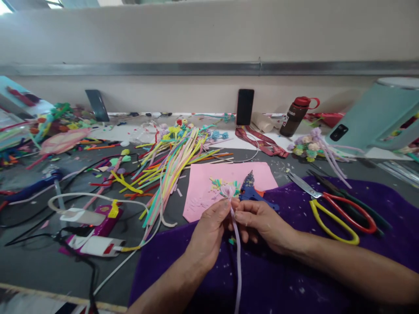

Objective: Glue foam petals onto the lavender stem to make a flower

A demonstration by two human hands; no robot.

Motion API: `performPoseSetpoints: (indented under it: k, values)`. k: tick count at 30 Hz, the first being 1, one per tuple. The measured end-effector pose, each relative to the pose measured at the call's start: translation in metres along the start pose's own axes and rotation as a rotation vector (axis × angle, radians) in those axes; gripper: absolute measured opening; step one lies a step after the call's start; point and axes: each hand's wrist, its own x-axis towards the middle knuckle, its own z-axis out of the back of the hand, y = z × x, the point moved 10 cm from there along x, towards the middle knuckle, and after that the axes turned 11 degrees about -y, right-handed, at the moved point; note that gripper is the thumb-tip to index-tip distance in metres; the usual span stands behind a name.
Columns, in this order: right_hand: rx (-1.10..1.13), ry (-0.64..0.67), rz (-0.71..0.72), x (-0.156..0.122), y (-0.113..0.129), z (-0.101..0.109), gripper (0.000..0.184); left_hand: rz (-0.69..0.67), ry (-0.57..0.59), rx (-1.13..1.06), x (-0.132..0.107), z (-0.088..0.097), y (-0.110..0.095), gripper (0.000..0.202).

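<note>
Between both hands is a pale lilac pipe-cleaner flower [228, 190], its head pointing away from me and its long fuzzy stem [238, 261] hanging down toward me. My left hand [211, 224] pinches it just under the petals. The fingers of my right hand [258, 218] close on the stem from the other side. Right behind the flower, a blue glue gun [249, 186] lies on a pink sheet [199, 183] strewn with small yellow, green and lilac snippets. A dark purple cloth [278, 270] spreads beneath my hands.
Scissors with red and yellow handles [327, 203] and dark pliers [353, 205] lie to the right. A bundle of coloured pipe cleaners [183, 161] fills the left middle. Cables run around a power strip [109, 220]. A phone [245, 107] and a bottle [294, 117] stand at the back.
</note>
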Motion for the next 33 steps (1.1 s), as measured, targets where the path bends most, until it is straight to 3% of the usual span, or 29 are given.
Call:
performPoseSetpoints:
  k: [4, 10, 21, 33]
  values:
    - [0.026, -0.022, 0.000, 0.001, 0.001, 0.002, 0.024, 0.021, 0.019, 0.045, 0.000, -0.002, 0.004, 0.024]
    - [-0.158, -0.129, 0.121, -0.001, 0.016, 0.017, 0.024, 0.038, -0.024, 0.021, 0.000, 0.002, 0.000, 0.022]
    - [-0.169, -0.073, 0.099, 0.000, 0.009, 0.012, 0.023, 0.043, -0.136, 0.046, 0.003, 0.019, 0.003, 0.019]
    - [-0.173, -0.056, 0.058, -0.003, 0.007, 0.010, 0.023, -0.041, -0.183, 0.146, 0.000, 0.022, -0.006, 0.017]
